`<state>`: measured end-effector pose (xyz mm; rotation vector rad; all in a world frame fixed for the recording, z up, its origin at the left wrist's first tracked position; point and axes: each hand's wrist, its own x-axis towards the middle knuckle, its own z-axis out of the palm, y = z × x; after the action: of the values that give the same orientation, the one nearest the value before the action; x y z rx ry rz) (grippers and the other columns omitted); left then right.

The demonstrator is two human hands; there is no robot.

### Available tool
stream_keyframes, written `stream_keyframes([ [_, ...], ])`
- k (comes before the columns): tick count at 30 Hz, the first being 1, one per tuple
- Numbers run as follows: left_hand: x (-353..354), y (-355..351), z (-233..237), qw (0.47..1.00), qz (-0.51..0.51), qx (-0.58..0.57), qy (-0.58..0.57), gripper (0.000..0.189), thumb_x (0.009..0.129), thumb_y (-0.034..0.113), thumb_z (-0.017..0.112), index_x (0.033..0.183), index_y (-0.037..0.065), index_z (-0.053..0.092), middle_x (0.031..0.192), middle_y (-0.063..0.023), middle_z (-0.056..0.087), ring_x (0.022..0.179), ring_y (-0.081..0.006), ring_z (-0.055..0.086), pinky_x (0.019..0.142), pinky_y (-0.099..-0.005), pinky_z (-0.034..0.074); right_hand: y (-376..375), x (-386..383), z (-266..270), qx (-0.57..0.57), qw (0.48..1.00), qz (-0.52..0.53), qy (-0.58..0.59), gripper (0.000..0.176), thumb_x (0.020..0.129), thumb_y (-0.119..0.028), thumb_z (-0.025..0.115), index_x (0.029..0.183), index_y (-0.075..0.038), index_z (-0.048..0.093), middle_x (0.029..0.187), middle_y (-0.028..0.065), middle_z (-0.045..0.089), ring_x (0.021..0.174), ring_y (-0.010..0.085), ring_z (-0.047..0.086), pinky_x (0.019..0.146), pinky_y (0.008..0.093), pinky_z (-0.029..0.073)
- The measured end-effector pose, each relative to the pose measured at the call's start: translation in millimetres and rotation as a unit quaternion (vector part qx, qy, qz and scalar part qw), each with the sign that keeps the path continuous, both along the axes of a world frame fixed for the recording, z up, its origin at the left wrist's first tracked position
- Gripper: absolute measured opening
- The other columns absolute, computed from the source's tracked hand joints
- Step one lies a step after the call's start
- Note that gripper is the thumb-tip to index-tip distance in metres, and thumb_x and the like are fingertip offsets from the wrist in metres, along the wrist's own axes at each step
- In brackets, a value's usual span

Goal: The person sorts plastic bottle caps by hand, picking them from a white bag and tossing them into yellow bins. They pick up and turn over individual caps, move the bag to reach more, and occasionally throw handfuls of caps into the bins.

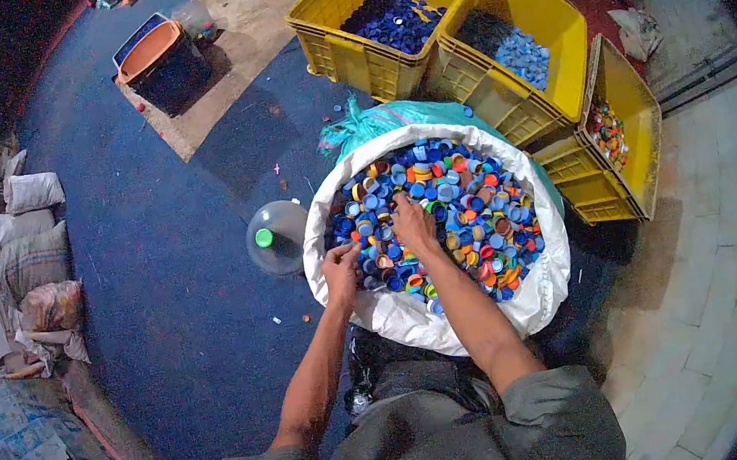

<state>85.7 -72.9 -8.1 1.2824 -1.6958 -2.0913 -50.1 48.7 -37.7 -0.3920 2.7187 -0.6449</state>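
A white sack (551, 295) with its rim rolled down stands in front of me, full of bottle caps (476, 207) in blue, orange, red, green and other colours. My left hand (342, 272) is at the left side of the sack's opening, fingers bent together over the caps; what they hold, if anything, is too small to make out. Near the middle of the heap, my right hand (413, 223) reaches into the caps with its fingers bent down, and its fingertips are partly hidden among them.
Yellow crates (367, 66) holding sorted caps stand behind and right of the sack. A clear bottle (285, 259) with a green cap lies to its left. Farther back is a dark bin with an orange basin (151, 50). Filled sacks (41, 261) line the left wall.
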Motion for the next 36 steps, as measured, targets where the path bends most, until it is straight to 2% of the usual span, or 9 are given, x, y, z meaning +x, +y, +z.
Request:
stream_keyframes([
  [5,-19.8,4.3,-21.7,0.953,-0.089,-0.288,0.012,0.029,0.072,0.012,0.073,0.095,0.002,0.059,0.082,-0.0095,0.064,0.074,-0.0208,0.062,0.069,-0.0327,0.048,16.9,13.6,21.0,-0.199,0.977,-0.058,-0.043,0.037,0.077,-0.010,0.067,0.111,-0.004,0.054,0.091,0.0116,0.067,0.082,0.0298,0.064,0.071,0.0392,0.049],
  [7,-30.8,1.6,-26.7,0.936,-0.131,-0.327,-0.006,0.044,0.071,0.016,0.073,0.109,0.006,0.055,0.089,-0.0150,0.065,0.081,-0.0289,0.063,0.072,-0.0382,0.048,28.5,28.2,27.4,-0.315,0.942,-0.111,-0.042,0.035,0.076,-0.008,0.068,0.109,-0.003,0.055,0.087,0.0098,0.067,0.081,0.0239,0.065,0.069,0.0347,0.049],
  [8,-36.9,-1.2,-32.3,0.918,-0.156,-0.365,-0.014,0.049,0.071,0.017,0.074,0.113,0.007,0.053,0.089,-0.0155,0.064,0.081,-0.0304,0.062,0.072,-0.0389,0.048,36.9,35.5,0.9,-0.419,0.897,-0.134,-0.048,0.035,0.077,-0.009,0.069,0.109,-0.003,0.055,0.085,0.0050,0.065,0.072,0.0145,0.060,0.064,0.0278,0.046],
  [11,-48.5,-7.1,-30.6,0.876,-0.228,-0.422,-0.046,0.064,0.070,0.021,0.074,0.126,0.012,0.044,0.089,-0.0159,0.061,0.080,-0.0353,0.059,0.069,-0.0433,0.047,61.4,59.3,44.1,-0.485,0.793,-0.265,-0.256,0.033,0.080,-0.009,0.067,0.110,-0.005,0.055,0.090,0.0026,0.060,0.064,0.0106,0.053,0.059,0.0250,0.042],
  [14,-54.3,-9.4,-28.3,0.854,-0.258,-0.450,-0.043,0.061,0.070,0.021,0.074,0.124,0.014,0.046,0.086,-0.0158,0.059,0.081,-0.0350,0.058,0.069,-0.0450,0.046,79.6,79.3,50.9,-0.595,0.681,-0.293,-0.309,0.032,0.081,-0.010,0.065,0.111,-0.007,0.054,0.095,0.0017,0.057,0.063,0.0085,0.046,0.057,0.0238,0.038],
  [27,-72.8,-7.2,-27.7,0.773,-0.346,-0.532,-0.015,0.054,0.069,0.018,0.071,0.115,0.000,0.047,0.095,-0.0160,0.061,0.084,-0.0346,0.055,0.072,-0.0417,0.047,95.4,97.4,52.3,-0.689,0.538,-0.301,-0.381,0.021,0.086,-0.012,0.060,0.106,-0.010,0.054,0.112,0.0032,0.059,0.087,0.0154,0.059,0.063,0.0255,0.039],
  [32,-65.5,-4.6,-29.4,0.777,-0.269,-0.565,0.062,0.048,0.076,0.023,0.068,0.114,0.000,0.050,0.084,-0.0136,0.060,0.079,-0.0315,0.056,0.072,-0.0399,0.047,97.8,97.3,51.7,-0.693,0.513,-0.319,-0.393,0.020,0.085,-0.012,0.060,0.105,-0.011,0.055,0.113,0.0029,0.059,0.092,0.0208,0.058,0.071,0.0304,0.042],
  [34,-69.2,2.9,-25.5,0.928,-0.205,-0.307,0.043,0.038,0.080,0.023,0.065,0.110,0.001,0.054,0.077,-0.0099,0.059,0.069,-0.0256,0.055,0.064,-0.0376,0.047,99.0,99.9,50.5,-0.699,0.475,-0.349,-0.406,0.023,0.084,-0.013,0.056,0.107,-0.010,0.056,0.112,0.0043,0.059,0.092,0.0218,0.058,0.073,0.0320,0.042],
  [36,-69.1,0.5,-19.5,0.990,-0.133,0.029,0.044,0.029,0.087,0.028,0.054,0.102,0.004,0.061,0.069,-0.0036,0.056,0.057,-0.0148,0.049,0.051,-0.0319,0.041,99.5,100.7,45.5,-0.708,0.448,-0.352,-0.418,0.028,0.082,-0.015,0.056,0.109,-0.009,0.056,0.107,0.0057,0.060,0.091,0.0228,0.058,0.075,0.0334,0.043],
])
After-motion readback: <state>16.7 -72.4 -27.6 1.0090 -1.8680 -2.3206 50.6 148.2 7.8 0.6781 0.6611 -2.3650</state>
